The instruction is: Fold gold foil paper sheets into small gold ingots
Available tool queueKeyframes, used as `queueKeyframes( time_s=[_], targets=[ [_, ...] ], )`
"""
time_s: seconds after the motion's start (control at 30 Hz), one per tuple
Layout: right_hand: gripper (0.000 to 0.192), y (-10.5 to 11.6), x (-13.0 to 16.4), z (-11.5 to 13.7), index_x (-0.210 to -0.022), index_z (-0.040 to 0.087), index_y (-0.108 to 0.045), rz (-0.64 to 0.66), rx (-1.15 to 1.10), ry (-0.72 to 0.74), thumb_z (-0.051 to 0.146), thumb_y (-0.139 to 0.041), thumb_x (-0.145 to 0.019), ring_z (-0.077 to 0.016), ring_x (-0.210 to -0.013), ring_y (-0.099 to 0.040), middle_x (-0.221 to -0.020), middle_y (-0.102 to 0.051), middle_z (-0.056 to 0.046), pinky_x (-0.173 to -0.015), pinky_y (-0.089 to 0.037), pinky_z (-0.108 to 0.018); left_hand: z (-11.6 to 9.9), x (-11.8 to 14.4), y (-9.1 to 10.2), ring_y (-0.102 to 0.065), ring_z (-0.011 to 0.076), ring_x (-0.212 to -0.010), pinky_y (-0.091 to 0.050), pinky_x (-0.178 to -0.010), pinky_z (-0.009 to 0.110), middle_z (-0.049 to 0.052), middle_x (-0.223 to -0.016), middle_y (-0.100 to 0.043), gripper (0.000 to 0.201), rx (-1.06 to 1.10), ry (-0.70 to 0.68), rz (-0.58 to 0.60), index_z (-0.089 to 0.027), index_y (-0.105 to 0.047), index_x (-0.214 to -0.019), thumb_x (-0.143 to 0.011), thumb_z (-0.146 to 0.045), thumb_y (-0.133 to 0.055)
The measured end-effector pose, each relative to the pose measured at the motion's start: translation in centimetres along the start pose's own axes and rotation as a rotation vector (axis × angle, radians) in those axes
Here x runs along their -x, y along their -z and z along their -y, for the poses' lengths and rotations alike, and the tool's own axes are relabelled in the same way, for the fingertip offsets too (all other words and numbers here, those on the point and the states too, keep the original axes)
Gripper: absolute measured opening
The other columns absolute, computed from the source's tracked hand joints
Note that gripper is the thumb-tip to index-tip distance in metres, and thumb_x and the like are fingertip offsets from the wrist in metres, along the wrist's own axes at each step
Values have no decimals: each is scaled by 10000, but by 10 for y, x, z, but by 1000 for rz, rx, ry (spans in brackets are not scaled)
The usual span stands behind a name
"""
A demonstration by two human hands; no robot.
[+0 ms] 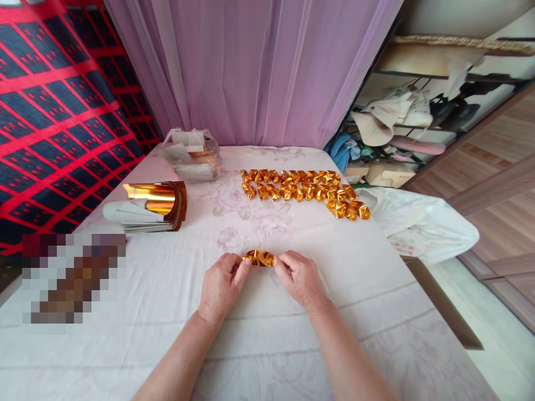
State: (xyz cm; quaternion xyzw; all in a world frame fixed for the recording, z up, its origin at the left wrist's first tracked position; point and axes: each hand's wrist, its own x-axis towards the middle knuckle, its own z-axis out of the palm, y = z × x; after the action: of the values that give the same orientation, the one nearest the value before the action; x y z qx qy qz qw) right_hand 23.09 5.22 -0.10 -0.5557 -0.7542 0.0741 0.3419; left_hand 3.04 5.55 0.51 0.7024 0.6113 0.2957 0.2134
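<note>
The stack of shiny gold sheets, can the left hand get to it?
Probably yes. The stack of gold sheets lies on the left hand's side with only bare tablecloth between, but both hands are pinching the folded gold piece.

Glossy gold foil (259, 258), matt cloth table cover (292, 334)

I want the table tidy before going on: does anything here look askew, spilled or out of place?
Mostly orderly. The folded gold pieces lie in rows, though their right end straggles toward the table edge. A white plastic bag droops over that edge. Both hands, left hand and right hand, pinch one gold piece.
</note>
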Motion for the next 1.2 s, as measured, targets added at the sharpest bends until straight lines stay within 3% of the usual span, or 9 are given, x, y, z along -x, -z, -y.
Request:
queueKeyframes(
  time_s=[0.23,0.33,0.43,0.6,0.9,1.2],
  targets=[
    [355,9,-5,-38,-602,206,-587,-280,206,-208,332,-476,-914,-118,-531,-488,-578,-598,-8,-552,-305,-235,9,-3,-1,-453,120,-523,-337,-532,235,-34,-548,-452,455,138,58,-84,-207,-496,-634,-926,-518,-340],
    [320,23,-21,-67,-617,210,-644,-302,423,-450,360,-525,-873,-126,-520,-459,-626,-641,-23,-528,-253,-255,10,-4,-3,-438,120,-510,-329,-522,233,-41,-529,-425,455,167,67,-103,-209,-495,-633,-925,-524,-343],
    [314,40,-41,-90,-654,200,-693,-321,502,-608,336,-519,-879,-136,-488,-431,-628,-649,-49,-516,-215,-273,10,-4,-4,-436,117,-503,-327,-522,233,-42,-530,-425,452,168,48,-116,-208,-490,-624,-924,-513,-345],
    [344,49,-56,-101,-809,188,-752,-268,570,-779,346,-466,-916,-171,-525,-519,-730,-704,-110,-525,-261,-286,10,-5,-3,-458,120,-517,-331,-529,234,-33,-543,-453,456,158,30,-112,-205,-481,-612,-927,-504,-341],
    [309,40,-60,-100,-921,239,-772,-5,575,-876,378,-499,-884,-219,-809,-679,-900,-747,-102,-713,-457,-294,14,-6,-6,-423,116,-495,-310,-515,234,-43,-519,-402,480,127,37,-102,-207,-467,-598,-908,-545,-325],
    [395,44,-68,-101,-1036,222,-758,32,563,-946,390,-417,-930,-266,-906,-680,-980,-732,-145,-781,-482,-355,15,-6,-7,-429,115,-504,-303,-522,239,-39,-533,-435,464,102,41,-79,-207,-466,-600,-902,-535,-334]
  ],
)
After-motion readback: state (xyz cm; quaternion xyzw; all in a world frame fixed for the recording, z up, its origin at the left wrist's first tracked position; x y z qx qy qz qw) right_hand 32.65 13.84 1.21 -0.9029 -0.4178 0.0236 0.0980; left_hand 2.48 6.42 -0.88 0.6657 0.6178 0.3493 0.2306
